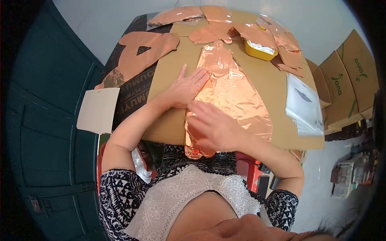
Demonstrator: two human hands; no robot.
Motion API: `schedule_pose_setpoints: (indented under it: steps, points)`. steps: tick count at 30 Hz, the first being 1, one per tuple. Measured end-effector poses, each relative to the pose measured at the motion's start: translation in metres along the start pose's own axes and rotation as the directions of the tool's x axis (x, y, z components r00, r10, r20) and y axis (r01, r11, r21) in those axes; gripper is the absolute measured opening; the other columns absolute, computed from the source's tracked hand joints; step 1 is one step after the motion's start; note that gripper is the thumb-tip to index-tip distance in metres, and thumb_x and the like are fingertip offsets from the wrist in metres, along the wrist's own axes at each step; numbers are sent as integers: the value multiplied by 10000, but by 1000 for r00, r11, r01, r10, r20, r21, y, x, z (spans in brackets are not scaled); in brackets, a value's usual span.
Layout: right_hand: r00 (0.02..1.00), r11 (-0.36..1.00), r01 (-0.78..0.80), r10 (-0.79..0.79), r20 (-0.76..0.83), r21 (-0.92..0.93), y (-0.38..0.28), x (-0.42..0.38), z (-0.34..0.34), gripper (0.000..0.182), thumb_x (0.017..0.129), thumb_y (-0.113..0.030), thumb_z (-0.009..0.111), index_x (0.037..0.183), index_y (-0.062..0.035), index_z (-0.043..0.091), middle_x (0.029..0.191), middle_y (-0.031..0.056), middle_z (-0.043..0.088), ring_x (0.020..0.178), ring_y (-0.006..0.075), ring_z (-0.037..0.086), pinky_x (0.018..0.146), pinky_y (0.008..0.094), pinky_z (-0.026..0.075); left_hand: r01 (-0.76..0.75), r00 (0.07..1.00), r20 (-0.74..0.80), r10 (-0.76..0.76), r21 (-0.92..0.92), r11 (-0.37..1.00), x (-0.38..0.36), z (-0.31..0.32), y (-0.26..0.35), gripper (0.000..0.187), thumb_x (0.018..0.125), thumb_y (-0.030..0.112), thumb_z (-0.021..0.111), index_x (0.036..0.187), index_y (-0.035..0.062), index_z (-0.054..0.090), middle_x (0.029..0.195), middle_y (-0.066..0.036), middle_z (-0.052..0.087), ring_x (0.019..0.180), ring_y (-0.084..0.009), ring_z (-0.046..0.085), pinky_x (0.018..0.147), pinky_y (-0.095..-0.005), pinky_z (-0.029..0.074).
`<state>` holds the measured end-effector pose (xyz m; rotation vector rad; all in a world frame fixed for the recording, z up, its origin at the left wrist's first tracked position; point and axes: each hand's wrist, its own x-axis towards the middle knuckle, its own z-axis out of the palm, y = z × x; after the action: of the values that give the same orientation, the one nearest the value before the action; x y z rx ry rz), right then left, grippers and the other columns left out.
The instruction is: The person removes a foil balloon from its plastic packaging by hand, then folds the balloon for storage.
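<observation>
A large shiny copper-coloured foil piece (241, 94) lies flat on the brown cardboard (167, 120), its lower end reaching past the near edge. My left hand (191, 86) rests on its left edge, fingers stretched out and pointing up and right. Over the lower left part of the foil is my right hand (213, 126), slightly blurred, with its fingers spread and nothing held. Whether this hand touches the foil cannot be told. A small red spot (196, 152) shows at the foil's near end.
Copper-coloured pieces (140, 52) lie at the far left and along the back. A yellow container (259, 52) with white contents stands at the back right. Clear plastic bags (303, 104) lie on the right, white card (96, 110) on the left. Cardboard boxes (341, 84) stand beyond.
</observation>
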<state>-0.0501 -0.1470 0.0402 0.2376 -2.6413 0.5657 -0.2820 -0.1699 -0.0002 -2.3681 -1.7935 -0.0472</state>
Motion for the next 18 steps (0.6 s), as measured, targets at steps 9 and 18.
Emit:
schedule_pose_setpoints:
  steps: [9, 18]
  points:
    - [941, 954, -294, 299, -155, 56, 10, -47, -17, 437, 800, -96, 622, 1203, 22, 501, 1413, 271, 410, 1363, 451, 334, 1117, 493, 296, 30, 999, 22, -27, -138, 990, -3, 0, -1, 965, 853, 692, 470, 1486, -7, 265, 1563, -200, 232, 1463, -315, 193, 1130, -654, 88]
    - [957, 964, -266, 260, -126, -29, -10, -94, -23, 284, 715, 37, 585, 980, -39, 649, 1391, 205, 481, 1353, 450, 367, 1076, 547, 320, 43, 995, 99, -31, -124, 991, -2, -8, 1, 999, 840, 686, 485, 1520, 19, 184, 1587, -189, 165, 1476, -314, 148, 1138, -642, 60]
